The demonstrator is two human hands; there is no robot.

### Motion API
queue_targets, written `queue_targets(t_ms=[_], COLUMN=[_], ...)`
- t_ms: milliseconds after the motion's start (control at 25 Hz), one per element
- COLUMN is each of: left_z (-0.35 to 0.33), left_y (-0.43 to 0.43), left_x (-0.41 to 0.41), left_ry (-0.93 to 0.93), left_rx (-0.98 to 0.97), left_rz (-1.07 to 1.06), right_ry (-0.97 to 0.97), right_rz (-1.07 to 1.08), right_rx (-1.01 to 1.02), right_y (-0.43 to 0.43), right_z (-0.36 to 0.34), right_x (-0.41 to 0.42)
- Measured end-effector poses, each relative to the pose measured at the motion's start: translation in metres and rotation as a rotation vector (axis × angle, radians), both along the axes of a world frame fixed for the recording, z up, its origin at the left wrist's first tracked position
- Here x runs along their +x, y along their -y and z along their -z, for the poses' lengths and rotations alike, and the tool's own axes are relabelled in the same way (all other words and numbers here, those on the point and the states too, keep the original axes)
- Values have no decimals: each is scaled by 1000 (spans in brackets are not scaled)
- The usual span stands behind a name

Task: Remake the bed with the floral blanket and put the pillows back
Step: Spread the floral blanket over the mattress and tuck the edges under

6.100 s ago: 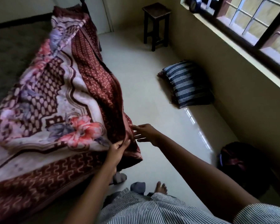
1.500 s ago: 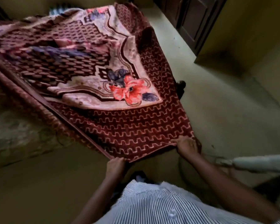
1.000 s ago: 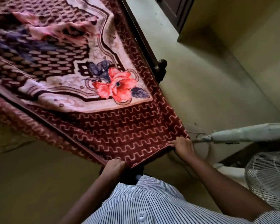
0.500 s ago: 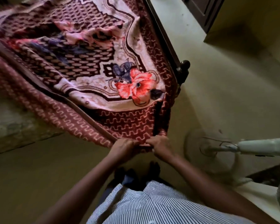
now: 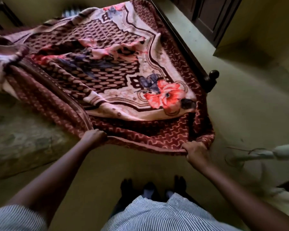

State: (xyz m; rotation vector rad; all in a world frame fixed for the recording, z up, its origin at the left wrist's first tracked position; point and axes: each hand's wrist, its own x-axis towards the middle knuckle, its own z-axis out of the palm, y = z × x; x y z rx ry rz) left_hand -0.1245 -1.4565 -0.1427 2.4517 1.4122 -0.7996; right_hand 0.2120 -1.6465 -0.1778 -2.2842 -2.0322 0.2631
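Single head view looks steeply down, close over the bed's foot.

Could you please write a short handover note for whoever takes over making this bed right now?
Left hand grips the near hem of the floral blanket; right hand grips the same hem by its corner, hands apart.
Blanket lies rumpled and skewed on the bed, one corner hanging beside the bedpost.
Done: blanket is on the bed.
Left: square and smooth it, then replace the pillows, none clearly in view.
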Motion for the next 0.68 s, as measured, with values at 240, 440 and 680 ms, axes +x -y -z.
queue_targets(t_ms=[240,440,680], left_z=[-4,-23,15], left_y=[40,26,-45], left_x=[-53,-104,-160], left_ry=[444,582,228], left_rx=[252,17,7], left_rz=[272,295,247], right_ry=[-466,-618,-510], right_rz=[-126,81,-105], right_rx=[-338,-32,47], right_y=[-62,-80,-58], right_z=[-6,-23,-43], right_x=[-201,-269,-254])
